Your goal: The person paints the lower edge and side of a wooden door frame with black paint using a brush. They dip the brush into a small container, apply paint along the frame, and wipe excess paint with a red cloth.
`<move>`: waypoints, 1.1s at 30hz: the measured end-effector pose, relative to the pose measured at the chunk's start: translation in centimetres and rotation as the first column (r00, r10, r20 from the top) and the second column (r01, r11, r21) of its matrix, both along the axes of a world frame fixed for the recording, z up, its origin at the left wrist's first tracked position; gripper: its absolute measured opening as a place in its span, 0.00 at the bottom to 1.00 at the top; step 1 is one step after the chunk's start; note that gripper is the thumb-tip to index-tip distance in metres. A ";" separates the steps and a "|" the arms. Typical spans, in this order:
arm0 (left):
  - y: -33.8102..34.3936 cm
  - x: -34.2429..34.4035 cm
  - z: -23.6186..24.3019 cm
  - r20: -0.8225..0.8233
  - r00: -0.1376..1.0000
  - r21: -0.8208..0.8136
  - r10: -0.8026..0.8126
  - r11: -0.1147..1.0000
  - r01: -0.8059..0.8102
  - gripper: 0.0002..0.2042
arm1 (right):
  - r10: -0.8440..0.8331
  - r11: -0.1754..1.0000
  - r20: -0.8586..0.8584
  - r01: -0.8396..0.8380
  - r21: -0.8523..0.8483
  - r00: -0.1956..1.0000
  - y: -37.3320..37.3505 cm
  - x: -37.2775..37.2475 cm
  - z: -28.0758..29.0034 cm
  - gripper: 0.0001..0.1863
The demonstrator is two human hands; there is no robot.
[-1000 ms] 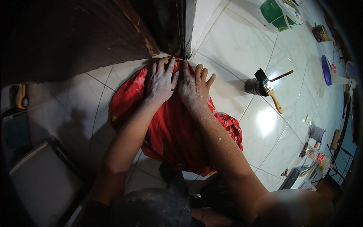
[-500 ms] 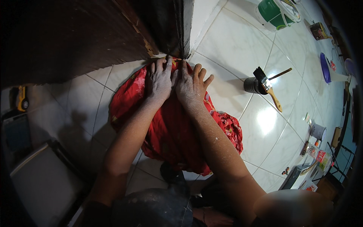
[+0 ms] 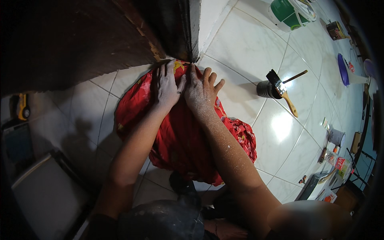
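A red patterned cloth (image 3: 182,140) lies bunched on the tiled floor, its far edge against the foot of a dark door frame (image 3: 193,34). My left hand (image 3: 167,87), pale with dust, rests flat on it with the fingers stretched forward. Beside it, my right hand (image 3: 201,91) presses on the cloth too, its fingers spread and pointing at the frame. Neither hand grips anything that I can see. White powder specks my right forearm. The dark door (image 3: 76,44), rough along its lower edge, stands to the far left of the cloth.
To the right a paintbrush (image 3: 290,103) lies across a small dark can (image 3: 264,89). A green and white bucket (image 3: 285,14) stands farther off. A grey can (image 3: 336,137) and several tools sit at the right. A yellow toy vehicle (image 3: 24,108) is at the left.
My left hand has shifted slightly left and its thumb has moved away from my right hand, uncovering a yellow patch of the cloth. The right hand stays nearly in place.
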State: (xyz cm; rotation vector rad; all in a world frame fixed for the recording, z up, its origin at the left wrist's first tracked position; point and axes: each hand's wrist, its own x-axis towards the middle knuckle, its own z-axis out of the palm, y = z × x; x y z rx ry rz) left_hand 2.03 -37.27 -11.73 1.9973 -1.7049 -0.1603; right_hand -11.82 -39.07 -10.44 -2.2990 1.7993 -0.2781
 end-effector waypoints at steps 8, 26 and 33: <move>1.2 0.1 -1.4 0.271 0.960 0.128 -0.066 0.991 0.032 0.31 | -0.003 1.000 0.049 0.004 -0.018 0.999 0.1 0.1 0.1 0.33; 0.2 -2.8 -1.2 0.387 0.921 0.188 0.043 0.974 -0.125 0.30 | 0.051 0.998 -0.014 -0.051 -0.026 0.999 -0.5 -1.2 0.0 0.30; 0.1 -3.4 -1.1 0.419 0.906 0.180 0.053 0.974 -0.140 0.29 | 0.062 0.998 -0.009 -0.062 -0.006 0.998 -0.7 -1.7 0.4 0.29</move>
